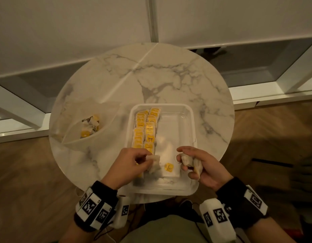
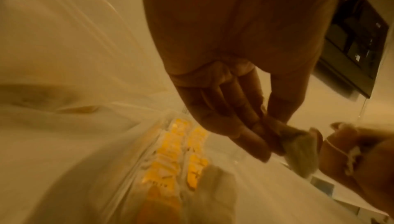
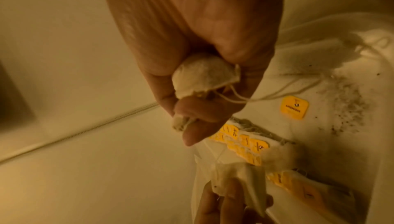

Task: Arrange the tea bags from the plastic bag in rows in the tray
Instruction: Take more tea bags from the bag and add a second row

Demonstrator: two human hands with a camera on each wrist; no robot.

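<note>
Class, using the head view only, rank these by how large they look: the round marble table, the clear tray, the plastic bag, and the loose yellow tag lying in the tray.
1. marble table
2. tray
3. plastic bag, somewhat smaller than the tray
4. yellow tag

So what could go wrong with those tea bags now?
The strings from the tea bags in the right hand look tangled, so pulling could tear a bag. Loose tea specks already dot the tray. The left hand holds its tea bag close by the finished rows and might knock them crooked.
</note>
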